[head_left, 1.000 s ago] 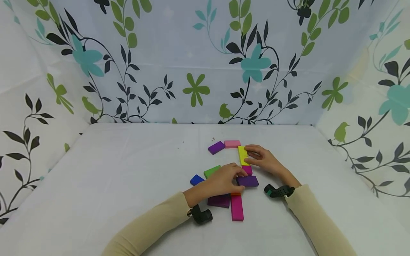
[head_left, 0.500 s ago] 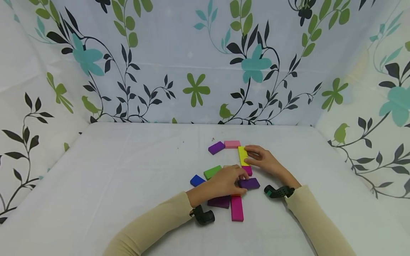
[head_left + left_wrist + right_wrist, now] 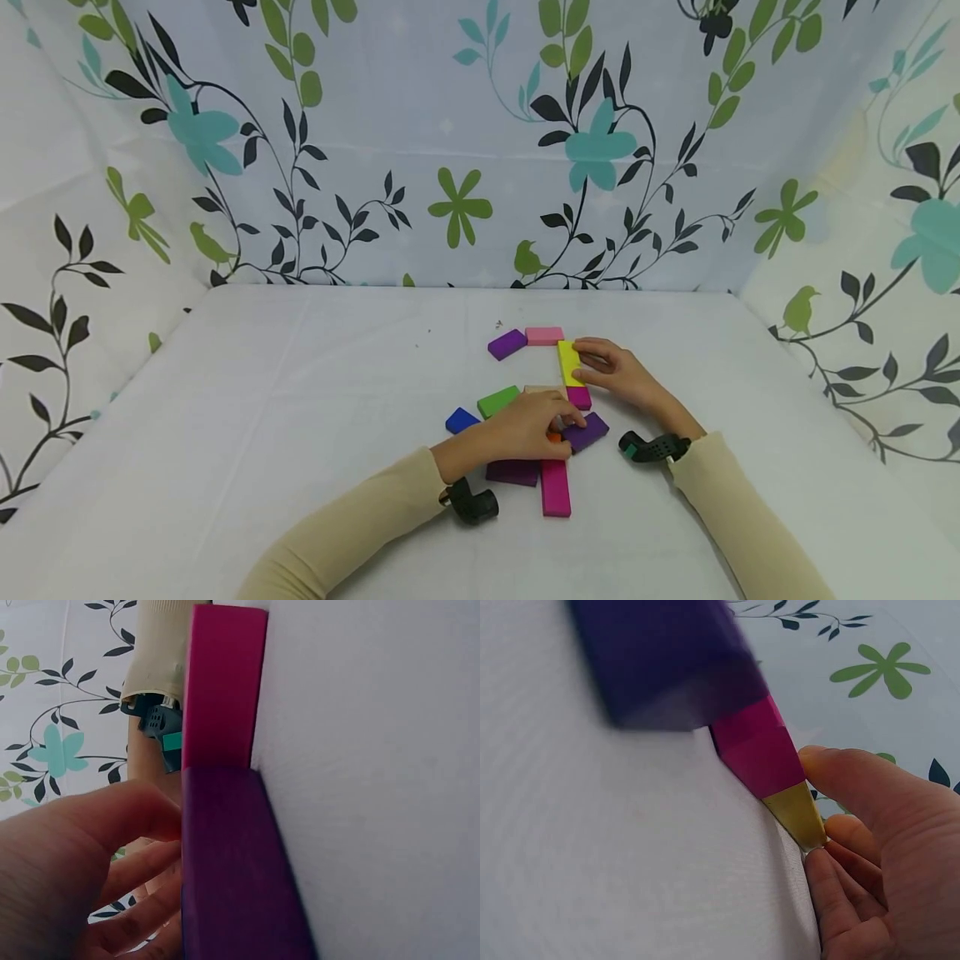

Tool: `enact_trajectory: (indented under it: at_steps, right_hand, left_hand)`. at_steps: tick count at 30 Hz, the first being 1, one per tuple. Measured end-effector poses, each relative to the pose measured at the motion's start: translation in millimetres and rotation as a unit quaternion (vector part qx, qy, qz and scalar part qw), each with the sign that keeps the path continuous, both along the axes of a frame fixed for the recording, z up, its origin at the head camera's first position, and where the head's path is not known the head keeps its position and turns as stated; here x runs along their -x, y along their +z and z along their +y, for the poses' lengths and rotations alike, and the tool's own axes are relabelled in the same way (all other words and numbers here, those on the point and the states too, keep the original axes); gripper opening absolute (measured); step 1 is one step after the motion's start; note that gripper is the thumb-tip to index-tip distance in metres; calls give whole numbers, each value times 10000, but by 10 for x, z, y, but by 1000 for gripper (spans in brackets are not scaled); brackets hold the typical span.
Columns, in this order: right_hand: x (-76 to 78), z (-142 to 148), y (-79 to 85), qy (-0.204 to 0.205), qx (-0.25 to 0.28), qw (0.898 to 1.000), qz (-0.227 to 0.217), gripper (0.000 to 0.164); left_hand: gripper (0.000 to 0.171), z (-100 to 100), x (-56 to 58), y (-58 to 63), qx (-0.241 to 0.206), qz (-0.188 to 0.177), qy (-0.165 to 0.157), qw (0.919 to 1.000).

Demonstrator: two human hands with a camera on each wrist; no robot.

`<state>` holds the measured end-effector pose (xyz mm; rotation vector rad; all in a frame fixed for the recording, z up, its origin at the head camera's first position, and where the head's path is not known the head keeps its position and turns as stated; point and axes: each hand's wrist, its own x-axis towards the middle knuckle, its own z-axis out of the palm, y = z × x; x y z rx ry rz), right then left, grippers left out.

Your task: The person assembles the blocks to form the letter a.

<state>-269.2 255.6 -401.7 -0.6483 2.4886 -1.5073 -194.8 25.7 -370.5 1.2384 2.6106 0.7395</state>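
My left hand (image 3: 527,427) pinches a purple rectangular block (image 3: 588,432) between thumb and fingers, the block sitting at a slant. In the right wrist view this purple block (image 3: 671,660) is blurred and close to the camera. My right hand (image 3: 621,373) holds the right side of a yellow block (image 3: 569,363), thumb and fingers along its edge. A short magenta block (image 3: 578,397) lies end to end with the yellow one. Partly under my left hand are an orange block (image 3: 554,437) and a beige block (image 3: 544,391).
A pink block (image 3: 543,336) and a violet block (image 3: 507,344) touch at the back. Green (image 3: 497,402) and blue (image 3: 461,420) blocks lie left. In front are a dark purple block (image 3: 513,472) and a long magenta block (image 3: 556,488). White cloth (image 3: 300,400) covers the table.
The purple block in my left hand shifts slightly right, then turns from nearly level to slanted, its right end swinging away from me. My right hand keeps its place at the yellow block.
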Motion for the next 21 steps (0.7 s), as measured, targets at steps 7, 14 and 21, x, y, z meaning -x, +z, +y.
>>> enact_trajectory:
  at_steps: [7,14,21]
  right_hand:
    - [1,-2,12,-18,-88,10000,36,54]
    - [5,-6,12,-26,-113,9999,31,54]
    - [-1,-13,9,-50,-93,9999,20,53]
  left_hand:
    - [29,-15,-33,7,10,-251,137,9996]
    - [26,-21,-44,15,17,-146,169,9997]
    - [28,-7,-54,13,30,18,248,9997]
